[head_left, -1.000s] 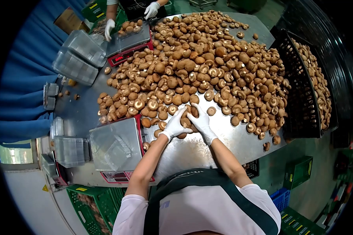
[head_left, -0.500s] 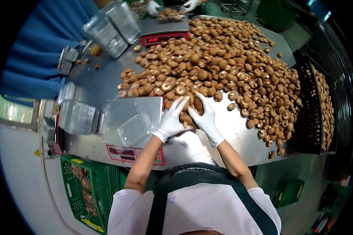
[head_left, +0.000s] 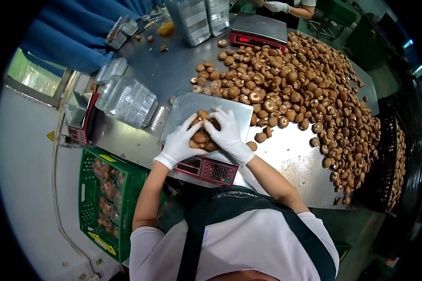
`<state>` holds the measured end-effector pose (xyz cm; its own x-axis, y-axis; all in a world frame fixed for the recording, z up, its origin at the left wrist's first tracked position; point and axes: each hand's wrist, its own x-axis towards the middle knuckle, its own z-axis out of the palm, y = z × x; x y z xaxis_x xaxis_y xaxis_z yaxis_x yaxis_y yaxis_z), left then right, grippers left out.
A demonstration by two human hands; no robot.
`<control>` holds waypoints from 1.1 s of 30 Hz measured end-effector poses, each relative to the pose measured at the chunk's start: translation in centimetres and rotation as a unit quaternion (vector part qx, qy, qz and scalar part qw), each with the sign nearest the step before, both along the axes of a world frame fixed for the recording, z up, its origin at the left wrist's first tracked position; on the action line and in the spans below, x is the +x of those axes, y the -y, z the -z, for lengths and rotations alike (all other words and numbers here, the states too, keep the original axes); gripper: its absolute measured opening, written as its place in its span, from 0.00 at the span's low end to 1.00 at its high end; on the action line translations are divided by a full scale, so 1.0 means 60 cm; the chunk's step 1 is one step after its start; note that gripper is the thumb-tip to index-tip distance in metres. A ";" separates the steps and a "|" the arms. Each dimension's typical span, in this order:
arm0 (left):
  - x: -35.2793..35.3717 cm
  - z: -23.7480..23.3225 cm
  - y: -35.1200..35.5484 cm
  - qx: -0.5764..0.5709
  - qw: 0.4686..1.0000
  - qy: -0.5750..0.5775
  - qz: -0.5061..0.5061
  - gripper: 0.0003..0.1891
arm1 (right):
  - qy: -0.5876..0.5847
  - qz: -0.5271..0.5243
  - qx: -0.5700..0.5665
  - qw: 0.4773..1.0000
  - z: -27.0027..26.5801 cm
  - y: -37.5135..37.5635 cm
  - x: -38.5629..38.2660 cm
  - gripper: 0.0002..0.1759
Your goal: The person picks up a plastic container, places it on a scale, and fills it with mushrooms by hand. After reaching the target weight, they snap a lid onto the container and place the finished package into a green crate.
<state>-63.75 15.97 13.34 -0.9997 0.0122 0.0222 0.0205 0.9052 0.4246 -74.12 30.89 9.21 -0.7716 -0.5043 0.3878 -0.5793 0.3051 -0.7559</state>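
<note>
My left hand (head_left: pixel 179 143), in a white glove, curls around one side of a handful of brown mushrooms (head_left: pixel 201 137). From the other side my gloved right hand (head_left: pixel 227 132) closes on the same handful. Both hands are over the metal platform of a scale (head_left: pixel 241 111), whose red keypad panel (head_left: pixel 211 171) faces me. The clear plastic box on this platform is mostly hidden beneath my hands. A large heap of mushrooms (head_left: pixel 309 100) spreads over the metal table to the right, with a few loose ones near the scale's edge.
Stacked clear boxes (head_left: pixel 131 100) stand left of the scale, and taller stacks (head_left: pixel 190 21) at the back. Another red scale (head_left: pixel 260 30) is beyond the heap, near a co-worker's gloved hand (head_left: pixel 276 6). A green crate (head_left: pixel 140 175) with packed mushrooms sits lower left; a black crate (head_left: pixel 391 164) stands right.
My hands have carried the mushrooms left from the heap's edge to over the scale. The view has turned, shifting the table's contents rightward. The box on the far scale is gone.
</note>
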 end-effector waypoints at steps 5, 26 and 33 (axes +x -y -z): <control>0.010 -0.026 0.021 0.091 0.996 0.002 -0.015 0.42 | 0.191 -0.050 -0.141 0.970 0.022 -0.037 -0.048 0.11; -0.068 0.012 0.034 0.135 0.984 -0.076 -0.085 0.27 | 0.004 0.271 0.391 0.880 0.207 -0.286 -0.183 0.28; -0.093 0.047 -0.015 0.124 0.984 -0.126 -0.006 0.24 | 0.132 0.364 0.260 0.885 0.200 -0.369 -0.173 0.31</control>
